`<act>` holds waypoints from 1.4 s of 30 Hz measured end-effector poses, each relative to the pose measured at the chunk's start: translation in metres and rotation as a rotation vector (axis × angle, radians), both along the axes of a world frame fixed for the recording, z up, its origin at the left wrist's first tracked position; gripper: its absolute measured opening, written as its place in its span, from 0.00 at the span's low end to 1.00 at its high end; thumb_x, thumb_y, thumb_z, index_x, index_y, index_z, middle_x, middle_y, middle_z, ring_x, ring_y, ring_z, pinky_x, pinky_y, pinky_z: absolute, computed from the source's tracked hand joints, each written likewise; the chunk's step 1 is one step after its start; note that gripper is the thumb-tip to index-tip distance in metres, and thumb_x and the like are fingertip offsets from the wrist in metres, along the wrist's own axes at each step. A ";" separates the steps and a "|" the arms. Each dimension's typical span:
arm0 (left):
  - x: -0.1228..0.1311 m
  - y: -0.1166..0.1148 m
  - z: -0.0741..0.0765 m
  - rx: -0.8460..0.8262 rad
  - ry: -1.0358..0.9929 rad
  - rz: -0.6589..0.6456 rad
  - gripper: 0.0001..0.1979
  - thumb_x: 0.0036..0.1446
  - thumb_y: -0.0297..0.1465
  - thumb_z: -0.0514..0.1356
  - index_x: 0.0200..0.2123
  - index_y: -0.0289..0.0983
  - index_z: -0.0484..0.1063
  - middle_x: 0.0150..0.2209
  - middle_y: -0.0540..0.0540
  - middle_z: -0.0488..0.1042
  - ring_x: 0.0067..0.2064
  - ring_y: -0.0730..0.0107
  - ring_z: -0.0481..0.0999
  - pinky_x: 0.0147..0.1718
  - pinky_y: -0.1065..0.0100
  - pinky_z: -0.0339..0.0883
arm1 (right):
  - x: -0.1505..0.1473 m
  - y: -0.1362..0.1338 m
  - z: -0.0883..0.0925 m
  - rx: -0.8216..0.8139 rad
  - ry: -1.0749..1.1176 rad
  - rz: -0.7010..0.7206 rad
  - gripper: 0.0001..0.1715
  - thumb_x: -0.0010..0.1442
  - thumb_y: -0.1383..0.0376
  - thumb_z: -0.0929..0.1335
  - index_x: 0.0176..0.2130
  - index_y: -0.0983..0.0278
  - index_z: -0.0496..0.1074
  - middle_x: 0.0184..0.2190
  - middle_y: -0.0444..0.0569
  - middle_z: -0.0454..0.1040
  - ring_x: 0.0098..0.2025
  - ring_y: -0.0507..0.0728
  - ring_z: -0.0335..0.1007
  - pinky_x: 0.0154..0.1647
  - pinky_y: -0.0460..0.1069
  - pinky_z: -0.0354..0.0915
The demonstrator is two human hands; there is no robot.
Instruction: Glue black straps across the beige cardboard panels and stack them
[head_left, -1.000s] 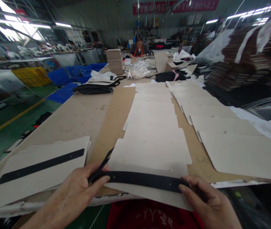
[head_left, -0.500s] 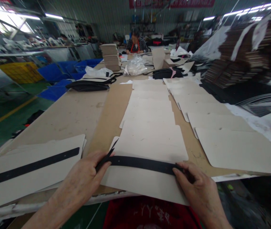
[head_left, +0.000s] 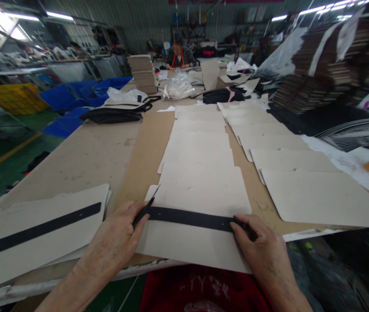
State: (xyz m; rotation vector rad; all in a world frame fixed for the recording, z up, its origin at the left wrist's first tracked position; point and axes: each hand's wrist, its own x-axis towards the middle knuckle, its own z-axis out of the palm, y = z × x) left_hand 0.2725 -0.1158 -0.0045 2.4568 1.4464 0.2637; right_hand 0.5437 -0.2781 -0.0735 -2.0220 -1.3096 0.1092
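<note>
Right now, in the head view, both hands are laying a black strip across the nearest beige panel, which is lying at the near edge of the table. The left hand is pinching the left end of the strip between thumb and forefinger, and a thin loose tail is sticking up from that pinch. The right hand is lying over the right end with the fingertips pressing down on it; whether the thumb is closing under the strip I cannot tell. The strip is running nearly straight from hand to hand and is looking flat on the panel, so I am judging that the placing step is almost done and the pressing down is in hand. Any following move is asking for an even press along the middle of the strip, without pulling it crooked. Regarding edges, the panel is overhanging the table edge slightly, just above a red garment, so there is little room toward the body. To the left, a stack of panels with its own strip is lying near the left hand. Ahead, a row of bare panels is touching the working panel, and a second row is lying just beside on the right. Open table is showing only at the far left, and a co-worker is sitting well apart at the far end.
</note>
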 end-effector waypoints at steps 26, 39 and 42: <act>-0.001 0.008 -0.019 -0.016 -0.007 0.016 0.23 0.61 0.38 0.46 0.51 0.34 0.71 0.51 0.37 0.74 0.53 0.51 0.74 0.56 0.50 0.67 | -0.008 0.001 0.001 0.000 -0.023 -0.033 0.10 0.63 0.59 0.66 0.41 0.59 0.76 0.36 0.45 0.78 0.35 0.56 0.76 0.37 0.51 0.70; -0.018 -0.032 0.007 -0.097 -0.042 -0.037 0.11 0.64 0.28 0.50 0.47 0.42 0.68 0.43 0.47 0.73 0.45 0.62 0.75 0.46 0.61 0.68 | 0.009 -0.006 -0.026 0.037 -0.319 0.093 0.22 0.63 0.47 0.63 0.42 0.57 0.77 0.43 0.49 0.77 0.36 0.56 0.77 0.29 0.49 0.71; -0.020 -0.036 0.017 -0.187 -0.055 -0.050 0.11 0.64 0.26 0.51 0.45 0.44 0.69 0.42 0.49 0.73 0.44 0.65 0.74 0.44 0.64 0.67 | 0.014 -0.005 -0.040 0.099 -0.324 0.059 0.23 0.62 0.46 0.63 0.40 0.59 0.77 0.41 0.50 0.77 0.38 0.57 0.76 0.34 0.50 0.71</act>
